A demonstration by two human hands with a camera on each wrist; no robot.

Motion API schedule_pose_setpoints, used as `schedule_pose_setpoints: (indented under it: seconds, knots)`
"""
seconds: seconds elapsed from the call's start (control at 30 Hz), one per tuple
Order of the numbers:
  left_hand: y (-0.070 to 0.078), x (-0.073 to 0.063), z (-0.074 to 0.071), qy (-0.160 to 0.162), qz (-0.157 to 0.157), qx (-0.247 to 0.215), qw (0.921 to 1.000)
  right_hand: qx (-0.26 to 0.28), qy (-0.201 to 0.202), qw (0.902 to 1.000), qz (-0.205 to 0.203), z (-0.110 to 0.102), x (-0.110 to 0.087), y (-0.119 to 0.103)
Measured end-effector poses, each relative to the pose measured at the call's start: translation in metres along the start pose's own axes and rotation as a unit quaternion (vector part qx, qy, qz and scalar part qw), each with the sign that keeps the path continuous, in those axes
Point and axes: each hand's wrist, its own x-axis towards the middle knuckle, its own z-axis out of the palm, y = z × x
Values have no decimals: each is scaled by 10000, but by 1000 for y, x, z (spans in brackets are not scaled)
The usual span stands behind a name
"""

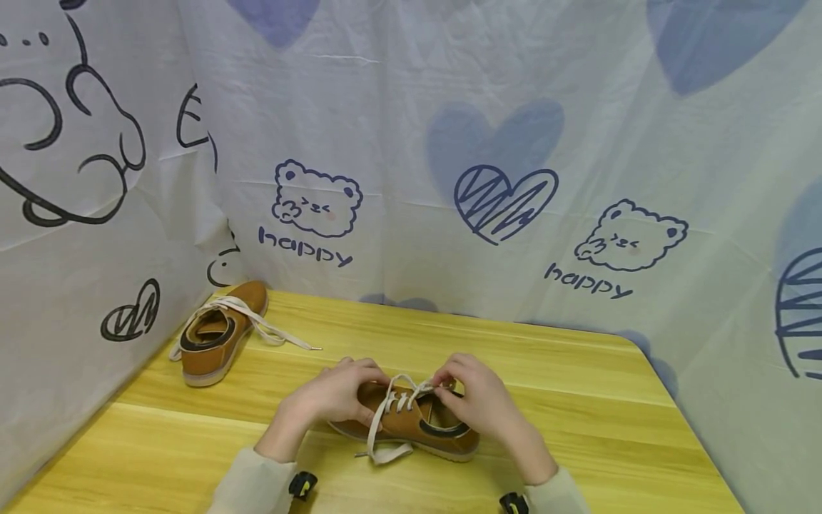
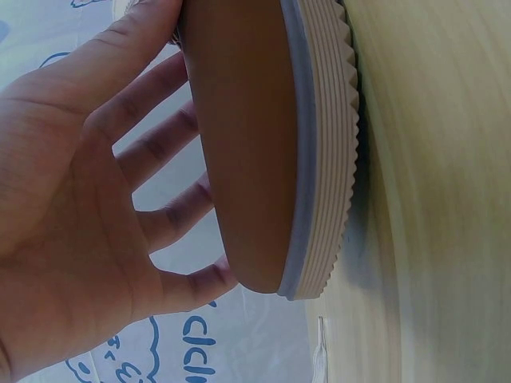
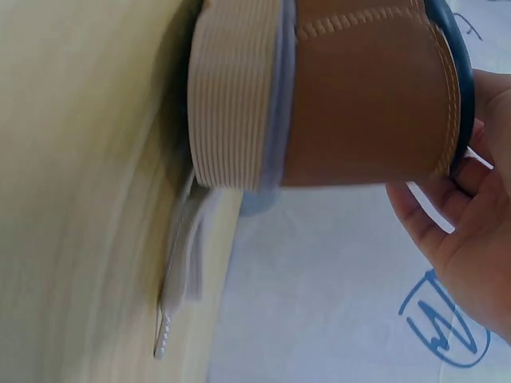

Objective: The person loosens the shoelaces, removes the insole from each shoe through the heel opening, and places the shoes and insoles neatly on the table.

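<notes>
A brown shoe (image 1: 411, 427) with a pale ridged sole lies sideways before me on the table, toe to the left. My left hand (image 1: 343, 392) holds its toe end, thumb on the near side and fingers along the far side; the left wrist view shows these fingers against the brown upper (image 2: 247, 152). At the top of the lacing, my right hand (image 1: 477, 398) pinches the white shoelace (image 1: 389, 455) between thumb and fingers, beside the dark-rimmed opening. A loose lace end hangs over the near side onto the table. The heel (image 3: 359, 112) fills the right wrist view.
Another brown shoe (image 1: 210, 364) stands at the table's back left, its white lace (image 1: 272, 333) trailing right across the wood. Printed white cloth (image 1: 398, 235) hangs behind the yellow wooden table (image 1: 578, 371) and along its left side.
</notes>
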Motion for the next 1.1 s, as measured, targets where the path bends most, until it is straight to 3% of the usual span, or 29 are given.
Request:
schedule_pose_setpoints:
  seconds: [0.27,0.6,0.8,1.1]
  knots:
    - [1,0,1,-14,-66,-18,10000,-131,235,9993,247,-14,-2,11]
    - [3,0,0,-51,-95,-26,9999,-91,-313,9959,845,-19,-5,18]
    - [3,-1,0,-63,-115,-56,9999,-31,-165,9974,702,-18,-3,14]
    - [1,1,1,-41,-56,-2,10000,272,88,9995,-133,-5,2,1]
